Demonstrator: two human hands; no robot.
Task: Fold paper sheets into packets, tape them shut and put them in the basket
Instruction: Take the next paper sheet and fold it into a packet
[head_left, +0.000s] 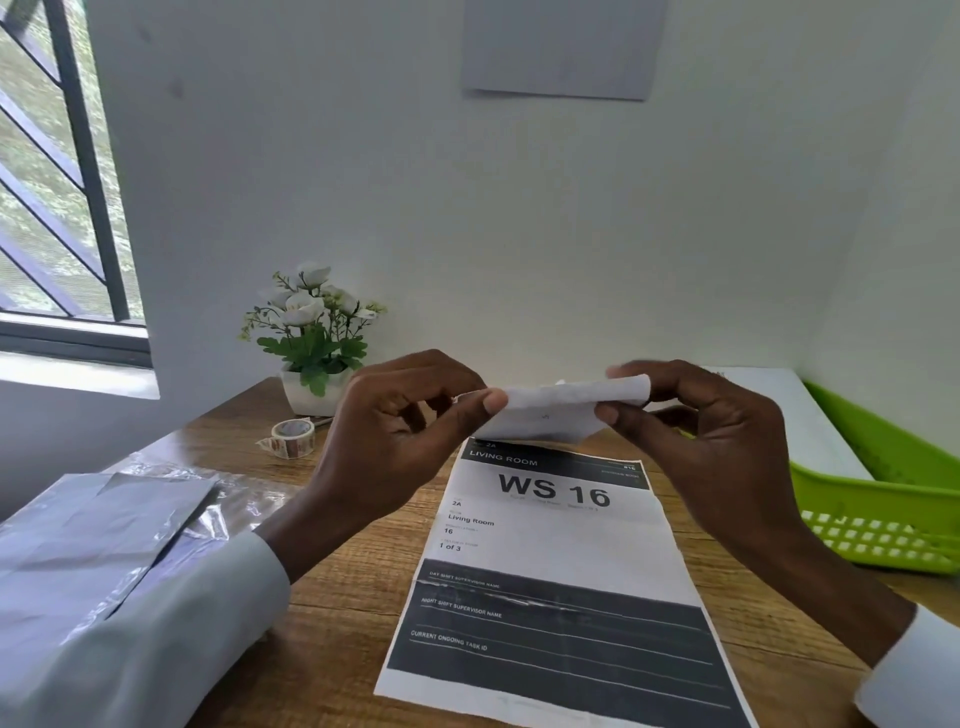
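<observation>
At the bottom middle of the frame I see a printed sheet lying flat on the wooden table. Just above it, in the middle, my left hand and my right hand each pinch one end of a small folded paper, held up off the table. I think I am on the folding step, pressing the packet flat. Next I need tape. The tape roll sits left of the middle, near the flower pot. The green basket waits at the right edge.
</observation>
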